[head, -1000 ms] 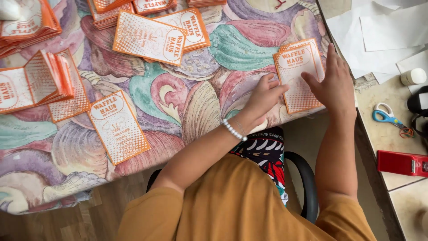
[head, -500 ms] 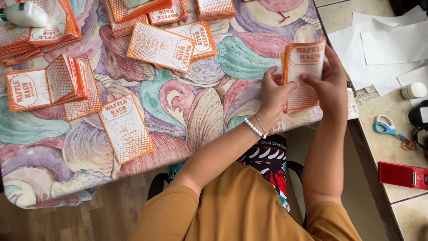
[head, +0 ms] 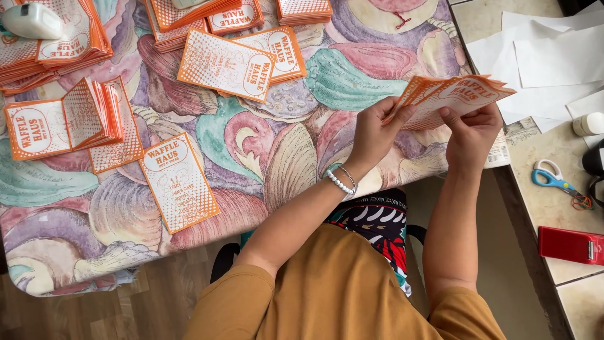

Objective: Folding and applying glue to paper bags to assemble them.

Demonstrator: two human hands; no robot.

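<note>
Thin orange-and-white paper leaflet stack [head: 450, 101], rectangular w/ dotted print, pinched between both hands [head: 371, 132] [head: 472, 135].

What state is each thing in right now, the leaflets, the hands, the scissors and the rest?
left hand: gripping the held leaflets
right hand: gripping the same leaflets
held leaflets: small fanned stack, lifted off the table
single leaflet: lying flat
folded stack: partly opened
blue scissors: closed, lying flat
white sheets: loose, overlapping
red box: closed, lying flat

A shell-patterned tablecloth [head: 264, 164] covers the table; wood-look floor [head: 126, 311] below; perhaps tiled counter [head: 553, 208] beside it.
</note>
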